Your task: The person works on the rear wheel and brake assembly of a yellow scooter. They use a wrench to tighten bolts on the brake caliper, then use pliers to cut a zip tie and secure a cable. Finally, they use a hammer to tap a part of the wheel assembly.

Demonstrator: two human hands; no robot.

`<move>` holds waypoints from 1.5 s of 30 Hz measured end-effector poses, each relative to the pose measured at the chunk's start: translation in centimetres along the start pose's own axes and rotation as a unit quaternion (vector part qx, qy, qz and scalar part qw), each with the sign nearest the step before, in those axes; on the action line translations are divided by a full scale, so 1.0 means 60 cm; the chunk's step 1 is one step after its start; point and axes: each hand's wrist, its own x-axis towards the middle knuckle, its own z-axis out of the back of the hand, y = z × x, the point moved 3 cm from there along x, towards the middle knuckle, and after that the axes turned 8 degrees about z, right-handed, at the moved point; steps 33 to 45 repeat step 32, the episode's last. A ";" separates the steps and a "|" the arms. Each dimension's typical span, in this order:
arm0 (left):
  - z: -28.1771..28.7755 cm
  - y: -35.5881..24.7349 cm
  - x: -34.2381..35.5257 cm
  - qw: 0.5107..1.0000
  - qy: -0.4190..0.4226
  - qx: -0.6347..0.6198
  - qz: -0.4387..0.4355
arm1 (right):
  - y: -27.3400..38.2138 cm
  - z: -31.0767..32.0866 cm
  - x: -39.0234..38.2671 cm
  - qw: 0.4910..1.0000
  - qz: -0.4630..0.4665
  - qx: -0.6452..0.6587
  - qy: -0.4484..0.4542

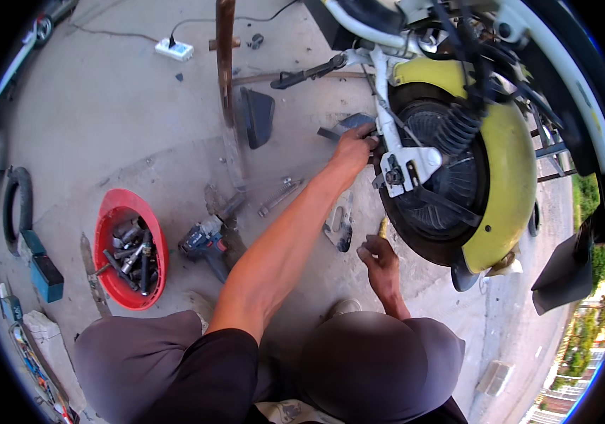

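Observation:
My left hand [355, 150] reaches to the white metal arm [383, 116] beside the wheel of a two-wheeler. Its fingers are curled at the arm's edge; what they grip is partly hidden. Lower down, my right hand [381, 267] is closed, and a thin yellow stick [383, 227] shows just above its fingers. In front of both hands is the wheel [433, 191], under a yellow-green mudguard [511, 180] with a black coil spring [458, 127] next to it. A white bracket [412, 168] spans the wheel's hub. On the ground between my hands lies a flat metal part [339, 225].
At left, a red helmet-shaped bowl [108, 283] holds several sockets and tools. Beside it lie a cordless impact wrench [207, 240] and a long metal tool [279, 196]. A brown post [224, 63], black plastic piece [256, 116] and white power strip [174, 49] are farther off.

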 end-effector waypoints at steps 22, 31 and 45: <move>0.138 0.002 -0.032 0.929 0.076 0.361 0.018 | -0.181 -0.076 0.125 0.989 -0.097 -0.112 -0.001; 0.272 -0.008 -0.142 0.686 -0.076 0.719 0.084 | -0.176 -0.076 0.129 0.986 -0.055 -0.155 0.017; 0.291 0.017 -0.151 0.613 -0.129 0.775 0.086 | -0.185 -0.083 0.130 0.989 -0.065 -0.134 0.021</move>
